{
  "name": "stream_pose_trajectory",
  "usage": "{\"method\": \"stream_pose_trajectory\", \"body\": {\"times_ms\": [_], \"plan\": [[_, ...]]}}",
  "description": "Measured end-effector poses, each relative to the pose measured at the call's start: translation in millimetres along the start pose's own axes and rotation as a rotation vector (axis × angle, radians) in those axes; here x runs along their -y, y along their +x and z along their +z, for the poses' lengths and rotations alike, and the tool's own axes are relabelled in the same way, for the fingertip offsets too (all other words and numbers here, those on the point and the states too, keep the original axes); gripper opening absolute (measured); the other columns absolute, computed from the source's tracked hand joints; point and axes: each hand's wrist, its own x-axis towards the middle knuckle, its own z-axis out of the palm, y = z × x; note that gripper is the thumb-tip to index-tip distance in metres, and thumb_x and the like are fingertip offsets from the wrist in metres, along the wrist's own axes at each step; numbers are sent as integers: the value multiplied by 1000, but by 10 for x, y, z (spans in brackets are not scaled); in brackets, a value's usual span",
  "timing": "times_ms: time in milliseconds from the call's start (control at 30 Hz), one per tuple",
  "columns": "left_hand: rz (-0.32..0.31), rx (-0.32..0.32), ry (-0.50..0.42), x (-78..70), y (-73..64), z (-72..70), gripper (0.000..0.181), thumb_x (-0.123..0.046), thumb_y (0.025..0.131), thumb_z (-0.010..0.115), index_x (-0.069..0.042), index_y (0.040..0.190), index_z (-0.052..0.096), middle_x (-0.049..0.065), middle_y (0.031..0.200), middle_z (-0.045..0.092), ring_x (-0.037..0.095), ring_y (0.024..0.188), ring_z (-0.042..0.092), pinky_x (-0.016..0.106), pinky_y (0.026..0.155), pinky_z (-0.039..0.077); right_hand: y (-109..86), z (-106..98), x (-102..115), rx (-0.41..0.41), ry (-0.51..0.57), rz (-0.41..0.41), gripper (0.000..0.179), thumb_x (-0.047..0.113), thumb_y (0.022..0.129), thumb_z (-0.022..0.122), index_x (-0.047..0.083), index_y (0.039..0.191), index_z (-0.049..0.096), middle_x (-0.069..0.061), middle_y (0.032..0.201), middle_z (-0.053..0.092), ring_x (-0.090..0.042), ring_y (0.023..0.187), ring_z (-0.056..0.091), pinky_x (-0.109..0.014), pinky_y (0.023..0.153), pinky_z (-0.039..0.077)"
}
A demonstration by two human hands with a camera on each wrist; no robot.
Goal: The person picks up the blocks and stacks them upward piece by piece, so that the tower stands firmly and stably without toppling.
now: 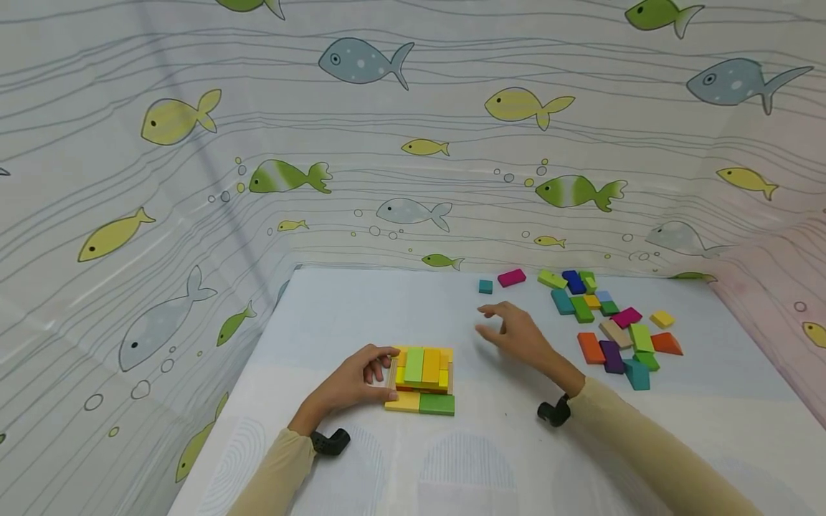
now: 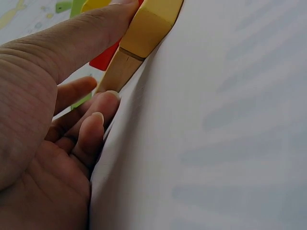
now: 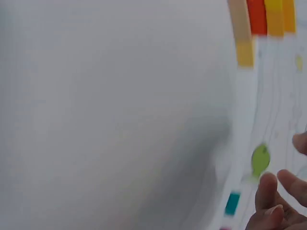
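A low stack of wooden blocks (image 1: 422,367) in yellow, light green, orange and tan stands on the table's front half. My left hand (image 1: 355,380) holds its left side: the thumb presses the yellow block (image 1: 403,402) at the near edge, and the index finger reaches the far left corner. The left wrist view shows the thumb against that yellow block (image 2: 152,26), the other fingers curled low by the tabletop. A green block (image 1: 437,405) lies to the right of the yellow one. My right hand (image 1: 516,335) hovers right of the stack, thumb and fingers apart, holding nothing.
Many-coloured loose blocks (image 1: 583,309) lie scattered over the back right of the white table (image 1: 361,308). A small teal block (image 1: 485,287) and a magenta block (image 1: 512,277) lie at the back, beyond my right hand. A fish-patterned curtain (image 1: 413,172) surrounds the table.
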Motion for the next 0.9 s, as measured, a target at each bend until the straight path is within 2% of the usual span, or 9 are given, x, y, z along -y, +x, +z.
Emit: {"method": "stream_pose_trajectory", "body": {"times_ms": [233, 400, 533, 633, 800, 900], "plan": [[1, 1, -15, -13, -8, 3, 76, -42, 80, 90, -22, 144, 55, -3, 115, 56, 18, 88, 53, 27, 78, 45, 43, -390, -614, -81, -8, 281, 50, 35, 105, 60, 7, 146, 54, -20, 136, 55, -33, 102, 59, -46, 86, 55], [0, -1, -13, -25, -14, -6, 76, -42, 80, 90, -21, 145, 55, -3, 115, 56, 17, 88, 52, 26, 78, 45, -10, -624, -883, -164, -17, 355, 50, 24, 103, 63, -3, 143, 54, -28, 135, 54, -43, 120, 53, -56, 96, 50], [-9, -2, -6, -33, -14, -11, 76, -43, 80, 90, -22, 144, 55, -3, 115, 55, 17, 88, 53, 26, 78, 46, -49, -723, -1002, -194, -69, 365, 51, 18, 99, 67, -10, 140, 55, -33, 133, 56, -46, 119, 52, -59, 100, 46], [-13, -4, -1, -23, -13, -11, 76, -42, 80, 90, -22, 144, 55, -4, 114, 55, 17, 88, 53, 26, 77, 46, -60, -752, -1037, -180, -99, 363, 53, 18, 98, 69, -14, 137, 56, -35, 133, 55, -46, 116, 53, -60, 99, 45], [-14, -2, 2, -12, -11, -10, 76, -42, 80, 90, -24, 144, 55, -3, 114, 55, 17, 88, 52, 26, 78, 45, -61, -751, -983, -141, -152, 412, 56, 23, 96, 71, -14, 135, 57, -34, 130, 59, -46, 112, 57, -59, 95, 47], [-11, 0, -4, -13, -10, -6, 75, -42, 80, 89, -25, 144, 54, -3, 114, 55, 17, 88, 52, 27, 78, 45, -59, -739, -938, -137, -170, 451, 57, 27, 96, 71, -12, 135, 58, -32, 126, 62, -43, 105, 59, -55, 89, 52]]}}
